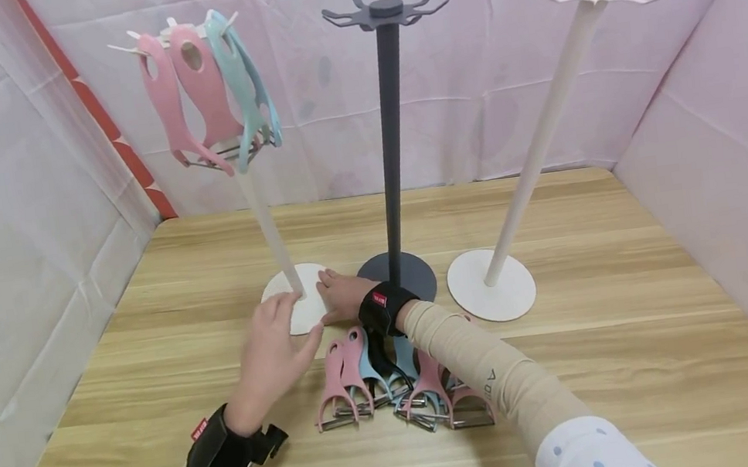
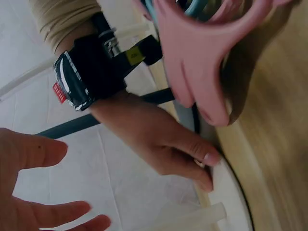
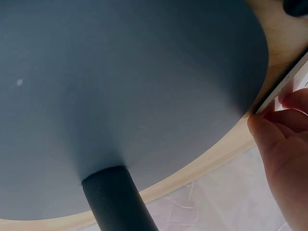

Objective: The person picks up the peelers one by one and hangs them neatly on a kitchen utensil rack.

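My right hand (image 1: 348, 296) holds the right edge of the round base (image 1: 304, 320) of the left white stand, thumb and fingertips at the rim. In the right wrist view its fingers (image 3: 284, 130) bend at that rim. My left hand (image 1: 276, 358) hovers at the base's front left with thumb and fingers spread, holding nothing. Pink peelers (image 1: 205, 90) and light blue peelers (image 1: 240, 86) hang from this stand's top hooks. Below my right wrist lies a pile of pink, blue and black peelers (image 1: 355, 368), partly hidden by the right forearm.
A dark grey stand (image 1: 392, 130) rises just right of my right hand, its hooks bare. Further right is another white stand (image 1: 537, 135), also with bare hooks. Cloth walls (image 1: 324, 115) enclose the back and sides of the wooden table (image 1: 641, 356).
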Demonstrator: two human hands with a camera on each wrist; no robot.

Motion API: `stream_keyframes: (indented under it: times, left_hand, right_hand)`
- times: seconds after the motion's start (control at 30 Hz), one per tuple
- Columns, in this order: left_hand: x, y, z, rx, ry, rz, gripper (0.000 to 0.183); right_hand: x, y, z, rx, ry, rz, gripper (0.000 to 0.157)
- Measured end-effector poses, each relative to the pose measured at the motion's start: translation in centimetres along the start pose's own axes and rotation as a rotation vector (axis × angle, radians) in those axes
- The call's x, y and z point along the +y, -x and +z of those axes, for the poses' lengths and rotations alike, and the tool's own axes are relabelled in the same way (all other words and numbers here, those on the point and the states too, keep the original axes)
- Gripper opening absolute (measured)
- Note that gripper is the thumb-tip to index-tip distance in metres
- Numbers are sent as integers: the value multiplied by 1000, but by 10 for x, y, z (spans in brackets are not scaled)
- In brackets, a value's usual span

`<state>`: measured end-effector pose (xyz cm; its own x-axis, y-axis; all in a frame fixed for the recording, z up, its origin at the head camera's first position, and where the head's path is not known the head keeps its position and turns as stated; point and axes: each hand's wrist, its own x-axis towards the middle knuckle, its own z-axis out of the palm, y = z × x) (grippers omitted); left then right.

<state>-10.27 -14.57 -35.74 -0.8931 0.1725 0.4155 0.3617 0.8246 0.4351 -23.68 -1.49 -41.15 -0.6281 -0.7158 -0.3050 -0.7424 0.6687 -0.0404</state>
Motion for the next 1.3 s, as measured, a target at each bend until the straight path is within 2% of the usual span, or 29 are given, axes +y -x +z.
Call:
stream_keyframes:
  times: [0.1,0.2,0.3,0.37,0.53,0.67,0.87,1.17,1.3]
  left_hand:
    - [2,6,6,-168,-39,-59,46]
    - [3,13,14,-357,-24,-123,42]
    - [4,20,21,-470,-6,-145,31]
    - [5,22,25,-479,-24,-127,24]
    - [8,22,32,-441,-70,-82,16]
    - [9,22,36,-456,-49,-75,14]
    - [6,23,37,-453,-14,-68,18]
    - [2,25,34,-441,16,-39,36]
    - [2,23,29,-449,26,-3,31]
  right_hand:
    - [0,0,-1,11,-8,5,74]
    - [-1,0,-2,1,-12,7,75]
    - [-1,0,-1,-8,-8,1,76]
    - [0,0,-1,-10,-18,3,76]
    - [2,-1,1,-6,-63,12,76]
    - [4,-2,3,2,-55,2,76]
    - [4,-3,7,13,-54,1,76]
    - [4,-4,6,6,-43,-7,76]
    - [5,-3,6,12,-52,-13,76]
